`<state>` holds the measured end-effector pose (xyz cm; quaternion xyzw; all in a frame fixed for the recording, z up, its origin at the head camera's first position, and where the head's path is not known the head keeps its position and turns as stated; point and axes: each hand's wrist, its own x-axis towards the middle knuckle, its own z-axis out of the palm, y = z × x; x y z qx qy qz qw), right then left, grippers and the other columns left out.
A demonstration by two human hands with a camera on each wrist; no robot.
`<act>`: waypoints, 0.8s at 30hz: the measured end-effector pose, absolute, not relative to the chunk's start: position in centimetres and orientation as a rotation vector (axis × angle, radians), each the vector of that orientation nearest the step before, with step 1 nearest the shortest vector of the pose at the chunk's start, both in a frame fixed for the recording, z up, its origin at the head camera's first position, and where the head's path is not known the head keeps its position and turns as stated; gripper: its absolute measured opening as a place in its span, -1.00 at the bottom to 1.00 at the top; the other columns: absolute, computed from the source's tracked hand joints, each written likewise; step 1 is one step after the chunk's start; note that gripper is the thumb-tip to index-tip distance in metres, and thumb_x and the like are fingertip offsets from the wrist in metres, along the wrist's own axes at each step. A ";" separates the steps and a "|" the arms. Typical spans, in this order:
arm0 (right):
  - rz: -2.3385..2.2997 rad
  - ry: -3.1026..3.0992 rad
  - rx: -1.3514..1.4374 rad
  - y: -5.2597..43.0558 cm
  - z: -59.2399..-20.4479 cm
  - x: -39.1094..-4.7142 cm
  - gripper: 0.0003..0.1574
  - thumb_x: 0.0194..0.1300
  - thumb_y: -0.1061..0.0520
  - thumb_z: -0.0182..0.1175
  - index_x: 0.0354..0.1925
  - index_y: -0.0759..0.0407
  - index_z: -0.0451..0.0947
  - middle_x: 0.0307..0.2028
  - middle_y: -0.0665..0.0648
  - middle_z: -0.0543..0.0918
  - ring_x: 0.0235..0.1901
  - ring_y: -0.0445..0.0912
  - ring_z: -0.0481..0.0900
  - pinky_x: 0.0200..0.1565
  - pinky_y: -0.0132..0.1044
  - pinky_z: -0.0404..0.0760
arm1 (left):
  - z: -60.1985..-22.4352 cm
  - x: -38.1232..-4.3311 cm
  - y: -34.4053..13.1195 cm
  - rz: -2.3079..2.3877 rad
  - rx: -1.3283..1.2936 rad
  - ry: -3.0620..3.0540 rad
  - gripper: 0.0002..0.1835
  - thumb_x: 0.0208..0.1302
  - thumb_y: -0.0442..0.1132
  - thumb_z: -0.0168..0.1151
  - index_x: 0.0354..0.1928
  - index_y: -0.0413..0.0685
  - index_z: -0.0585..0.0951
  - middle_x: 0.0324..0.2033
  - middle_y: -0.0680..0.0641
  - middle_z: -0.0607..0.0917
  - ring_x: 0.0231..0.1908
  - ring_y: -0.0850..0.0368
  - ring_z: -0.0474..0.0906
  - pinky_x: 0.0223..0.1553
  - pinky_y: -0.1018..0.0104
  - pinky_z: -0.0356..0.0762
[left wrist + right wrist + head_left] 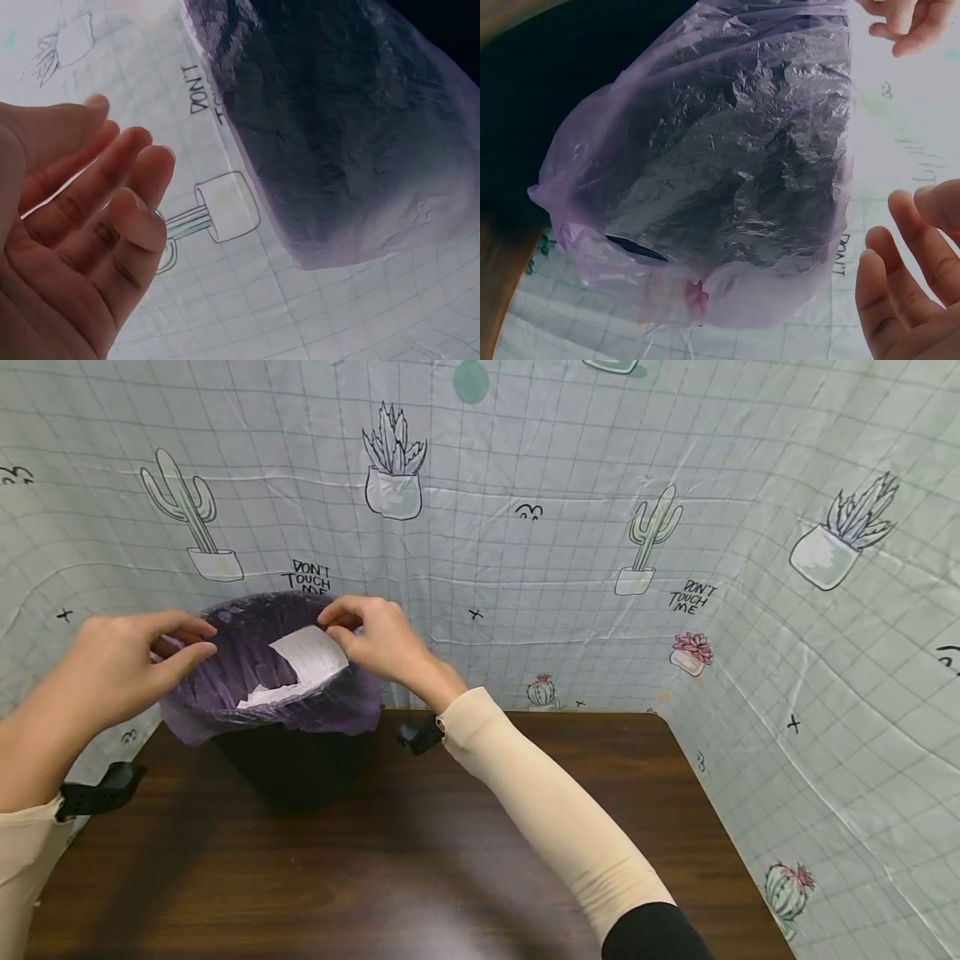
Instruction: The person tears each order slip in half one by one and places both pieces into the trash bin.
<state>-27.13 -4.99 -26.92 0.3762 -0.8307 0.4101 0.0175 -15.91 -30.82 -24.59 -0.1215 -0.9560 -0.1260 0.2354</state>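
Note:
A dark bin [300, 768] lined with a purple plastic bag [240, 643] stands at the back left of the table. Inside its mouth lies a white sheet of paper [311, 653], with more white paper [266, 695] lower down. At the bin's right rim, my right hand [378, 639] hovers beside the sheet, its fingers loosely bent. The right wrist view shows nothing between the fingers of that hand [915, 277]. My left hand [138, 660] is over the left rim, fingers relaxed and holding nothing; the left wrist view shows this hand [90, 217] apart from the bag.
A brown wooden table [465, 843] lies under the bin. Pale cloth [495, 460] printed with cacti and a grid hangs behind and at the sides, close to the bin. Dark wrist cameras [105, 789] are strapped to both wrists.

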 end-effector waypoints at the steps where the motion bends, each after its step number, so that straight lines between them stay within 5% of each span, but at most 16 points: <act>1: 1.301 -2.567 1.164 -4.9 -27.0 -27.0 -0.72 0.53 0.16 0.16 0.12 0.11 0.66 0.03 0.03 0.75 -0.01 -0.20 0.67 -0.05 -0.49 0.57 | -24.6 -15.7 -30.7 -0.365 -0.318 -2.620 -0.81 0.31 -0.26 0.38 -0.09 -0.17 0.75 -0.34 -0.24 0.79 -0.44 -0.12 0.74 -0.40 0.06 0.45; 7: 1.538 -2.390 1.084 -3.5 -27.9 -25.2 -0.72 0.51 0.19 0.17 0.11 0.15 0.67 0.03 0.07 0.77 -0.02 -0.20 0.70 -0.02 -0.49 0.60 | -25.3 -14.0 -28.8 -0.547 -0.257 -2.600 -0.75 0.26 -0.03 0.45 -0.15 -0.02 0.79 -0.48 0.06 0.72 -0.52 0.63 0.43 -0.52 0.50 0.30; 14: 1.768 -2.237 0.986 -0.2 -31.9 -22.3 -0.73 0.49 0.21 0.20 0.08 0.26 0.66 -0.02 0.19 0.76 -0.02 -0.11 0.71 -0.04 -0.37 0.68 | -27.6 -12.1 -25.8 -0.711 -0.345 -2.561 -0.85 0.23 -0.11 0.49 -0.16 0.13 0.79 -0.47 0.18 0.70 -0.51 0.53 0.51 -0.50 0.55 0.35; 24: 1.899 -2.335 0.590 8.4 -44.0 -18.3 -0.80 0.45 0.24 0.26 0.00 0.23 0.70 -0.11 0.27 0.78 -0.07 0.20 0.73 -0.05 -0.27 0.70 | -35.4 -8.8 -20.7 -1.004 -0.451 -2.563 -0.85 0.22 -0.22 0.51 -0.20 0.16 0.76 -0.46 0.25 0.67 -0.52 0.44 0.53 -0.47 0.48 0.49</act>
